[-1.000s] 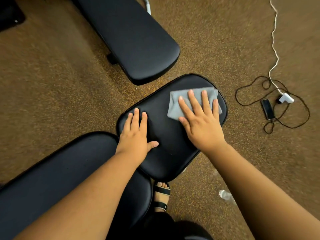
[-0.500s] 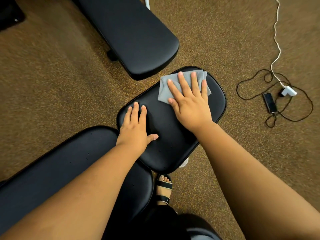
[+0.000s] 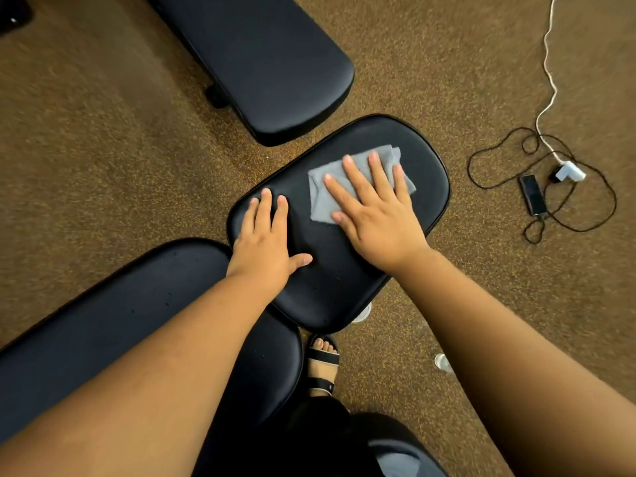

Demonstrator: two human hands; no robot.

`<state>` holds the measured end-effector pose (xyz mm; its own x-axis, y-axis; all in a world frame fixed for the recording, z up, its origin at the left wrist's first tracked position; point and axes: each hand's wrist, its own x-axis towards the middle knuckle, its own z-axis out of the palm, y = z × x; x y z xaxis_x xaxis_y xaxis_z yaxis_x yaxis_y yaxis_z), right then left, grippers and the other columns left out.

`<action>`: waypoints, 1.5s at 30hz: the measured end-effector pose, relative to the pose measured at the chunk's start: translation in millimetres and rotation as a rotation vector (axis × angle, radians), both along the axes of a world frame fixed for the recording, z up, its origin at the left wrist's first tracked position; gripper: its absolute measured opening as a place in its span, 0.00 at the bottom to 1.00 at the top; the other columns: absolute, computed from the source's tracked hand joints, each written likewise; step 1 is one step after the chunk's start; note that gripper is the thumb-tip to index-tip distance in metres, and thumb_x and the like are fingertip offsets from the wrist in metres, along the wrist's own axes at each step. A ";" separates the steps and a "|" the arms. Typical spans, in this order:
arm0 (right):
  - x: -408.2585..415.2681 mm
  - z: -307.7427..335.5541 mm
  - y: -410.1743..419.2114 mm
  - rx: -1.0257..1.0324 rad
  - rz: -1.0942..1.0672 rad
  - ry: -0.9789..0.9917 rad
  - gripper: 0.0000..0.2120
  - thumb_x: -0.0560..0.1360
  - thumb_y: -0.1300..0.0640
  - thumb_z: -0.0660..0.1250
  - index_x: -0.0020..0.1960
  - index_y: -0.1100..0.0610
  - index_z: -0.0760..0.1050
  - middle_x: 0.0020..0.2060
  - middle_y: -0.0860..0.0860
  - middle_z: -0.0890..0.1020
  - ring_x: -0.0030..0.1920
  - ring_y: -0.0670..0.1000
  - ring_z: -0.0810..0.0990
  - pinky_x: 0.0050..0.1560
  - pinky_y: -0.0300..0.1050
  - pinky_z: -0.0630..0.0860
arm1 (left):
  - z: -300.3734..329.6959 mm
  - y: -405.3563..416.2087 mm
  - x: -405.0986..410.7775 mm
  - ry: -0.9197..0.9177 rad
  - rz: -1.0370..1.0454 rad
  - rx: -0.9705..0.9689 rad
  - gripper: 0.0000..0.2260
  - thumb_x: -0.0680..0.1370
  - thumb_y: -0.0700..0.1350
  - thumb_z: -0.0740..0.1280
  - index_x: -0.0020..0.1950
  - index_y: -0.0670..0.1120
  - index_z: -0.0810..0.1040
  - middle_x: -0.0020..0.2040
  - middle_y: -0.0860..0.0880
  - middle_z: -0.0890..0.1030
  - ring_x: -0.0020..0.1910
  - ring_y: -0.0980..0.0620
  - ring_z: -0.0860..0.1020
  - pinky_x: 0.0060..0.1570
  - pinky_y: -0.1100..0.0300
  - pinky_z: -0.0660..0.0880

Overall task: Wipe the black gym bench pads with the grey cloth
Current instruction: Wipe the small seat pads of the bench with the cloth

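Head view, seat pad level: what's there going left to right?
Left hand flat on the black seat pad → right hand pressing the grey cloth → black phone on the brown carpet → white charger plug.

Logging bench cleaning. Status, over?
Right hand flat on grey cloth, mid seat pad. Left hand braces pad. Nothing in the way.

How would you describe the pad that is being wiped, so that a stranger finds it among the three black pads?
Three black pads lie over the brown floor. Take the short rounded seat pad in the middle, between the long pad at top and the long pad at lower left. Only it has the grey cloth and both flat hands on it.
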<state>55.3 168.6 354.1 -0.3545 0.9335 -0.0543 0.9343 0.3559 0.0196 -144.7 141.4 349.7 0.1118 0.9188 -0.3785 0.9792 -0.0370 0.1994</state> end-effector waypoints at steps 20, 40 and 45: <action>-15.9 -4.2 -7.3 -0.035 0.004 0.016 0.25 0.82 0.42 0.50 0.78 0.47 0.57 0.78 0.53 0.58 0.77 0.63 0.51 0.75 0.64 0.48 | -2.3 -0.9 -1.6 -0.031 -0.002 0.016 0.47 0.73 0.64 0.66 0.79 0.46 0.42 0.79 0.45 0.40 0.78 0.45 0.43 0.74 0.54 0.47; -16.7 -0.6 -19.5 -0.071 -0.035 0.016 0.26 0.82 0.41 0.48 0.78 0.45 0.54 0.78 0.52 0.55 0.78 0.62 0.48 0.75 0.62 0.44 | 7.8 -3.6 -23.8 -0.316 0.038 0.082 0.33 0.79 0.55 0.62 0.79 0.46 0.52 0.79 0.47 0.51 0.77 0.46 0.50 0.74 0.50 0.54; -36.1 -5.2 -0.1 -0.058 -0.077 0.054 0.26 0.82 0.42 0.50 0.79 0.47 0.54 0.79 0.54 0.54 0.78 0.62 0.46 0.75 0.64 0.42 | 9.2 -11.6 -13.9 -0.403 0.198 0.272 0.25 0.82 0.49 0.58 0.77 0.42 0.58 0.77 0.45 0.58 0.76 0.45 0.57 0.74 0.53 0.55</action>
